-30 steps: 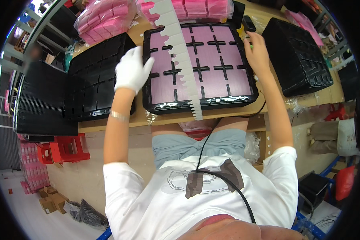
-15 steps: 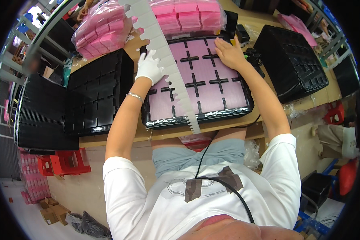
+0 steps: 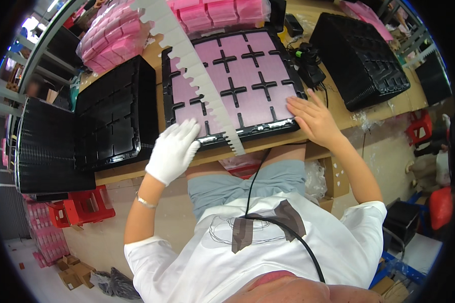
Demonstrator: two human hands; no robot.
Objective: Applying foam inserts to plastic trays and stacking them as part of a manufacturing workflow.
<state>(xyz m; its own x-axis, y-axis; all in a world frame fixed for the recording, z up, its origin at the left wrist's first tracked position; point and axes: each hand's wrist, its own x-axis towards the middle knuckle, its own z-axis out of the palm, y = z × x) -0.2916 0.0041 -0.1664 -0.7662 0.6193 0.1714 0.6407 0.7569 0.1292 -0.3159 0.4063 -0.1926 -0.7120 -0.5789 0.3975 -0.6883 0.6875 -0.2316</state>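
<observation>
A black plastic tray (image 3: 268,130) with cross-shaped dividers lies on the cardboard-brown table in front of me. Pink sheets (image 3: 248,105) fill its compartments. My left hand (image 3: 173,151), in a white glove, rests at the tray's near left corner with its fingers stretched flat. At the near right corner is my bare right hand (image 3: 316,120), fingers extended and touching the rim, thumb lower down. Neither hand grips anything. A pale strip with toothed edges (image 3: 187,58) crosses the view diagonally and hides part of the tray.
Black tray stacks stand left (image 3: 114,108), farther left (image 3: 50,146) and right (image 3: 359,63). Behind the tray lie plastic-wrapped pink bundles (image 3: 220,12) and another pink pile (image 3: 114,38). Black cables (image 3: 308,65) lie right of it. A red stool (image 3: 86,207) stands below the table's left end.
Both hands have come back toward me from the tray's sides and far edge to its near corners. The view has shifted slightly; the tray's contents look the same.
</observation>
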